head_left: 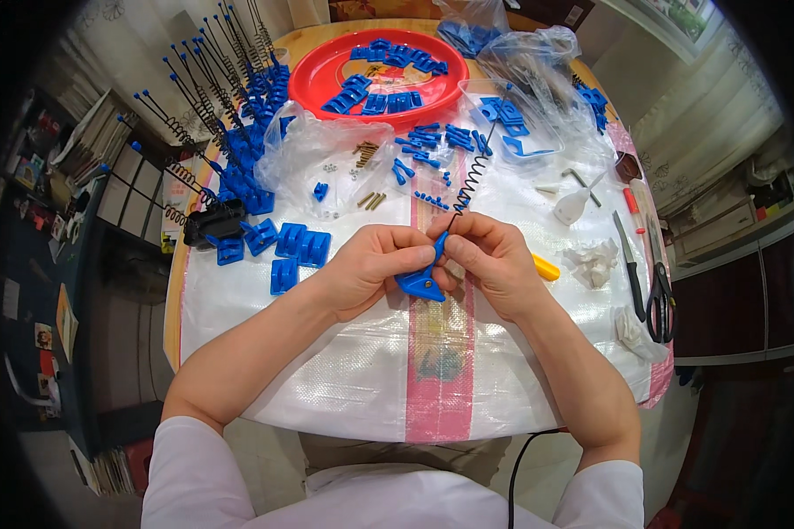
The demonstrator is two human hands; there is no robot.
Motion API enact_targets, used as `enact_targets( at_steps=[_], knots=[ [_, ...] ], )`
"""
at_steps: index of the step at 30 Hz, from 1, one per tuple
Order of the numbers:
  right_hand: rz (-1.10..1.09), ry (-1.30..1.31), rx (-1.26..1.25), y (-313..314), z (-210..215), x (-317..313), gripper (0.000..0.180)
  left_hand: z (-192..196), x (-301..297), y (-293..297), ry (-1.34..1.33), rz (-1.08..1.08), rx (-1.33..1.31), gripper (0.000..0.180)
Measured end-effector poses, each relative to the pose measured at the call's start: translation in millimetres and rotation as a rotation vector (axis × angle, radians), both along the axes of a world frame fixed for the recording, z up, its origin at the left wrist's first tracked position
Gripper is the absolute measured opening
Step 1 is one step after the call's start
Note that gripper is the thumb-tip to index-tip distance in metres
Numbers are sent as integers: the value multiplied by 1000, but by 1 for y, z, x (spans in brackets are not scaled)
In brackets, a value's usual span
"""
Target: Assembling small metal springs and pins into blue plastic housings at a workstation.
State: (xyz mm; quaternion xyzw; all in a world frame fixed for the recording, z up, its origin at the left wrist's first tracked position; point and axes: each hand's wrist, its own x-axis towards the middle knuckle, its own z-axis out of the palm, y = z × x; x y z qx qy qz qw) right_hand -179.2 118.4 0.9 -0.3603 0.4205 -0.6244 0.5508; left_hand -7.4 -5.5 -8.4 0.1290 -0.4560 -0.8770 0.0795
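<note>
Both hands meet over the middle of the table around one blue plastic piece (421, 285) with a flat base and a narrow upright arm. My left hand (377, 264) pinches that arm between thumb and forefinger. My right hand (488, 256) is closed at its upper end, where a black coiled wire (472, 185) rises and leans to the far right, tipped with a small blue bead. Just beyond my hands lie small blue pegs (432, 200) and blue clip-like parts (423, 141). Brass screws (372, 201) rest on the plastic bag to their left.
Finished-looking blue stands with coiled wires (247, 150) crowd the left edge. A red round tray (313, 66) holds blue parts at the back. At right lie a knife (629, 264), scissors (661, 304), a hex key (582, 185), a white squeeze bottle (577, 204) and a yellow-handled tool (546, 267).
</note>
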Motion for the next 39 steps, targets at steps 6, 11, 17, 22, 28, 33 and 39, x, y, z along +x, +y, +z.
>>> enact_targets(
  at_steps=[6,11,17,22,28,33,39],
  knots=[
    [-24,21,-16,-1,-4,0,17,0,-1,1,18,22,-29,23],
    [-24,29,-22,-1,-4,1,17,-1,0,2,-4,52,-28,22],
    [7,11,-15,0,-4,-1,17,2,-1,3,-12,55,-31,21],
    [1,32,-19,-1,-5,-1,16,2,-1,2,3,61,-33,22],
    [-53,37,-4,-2,-6,0,13,2,-1,3,4,64,-21,25],
    [-92,110,-59,-3,-11,-2,15,6,0,4,-61,46,-26,28],
    [-37,59,8,0,-5,-3,17,1,0,3,-26,15,-39,30]
  ],
)
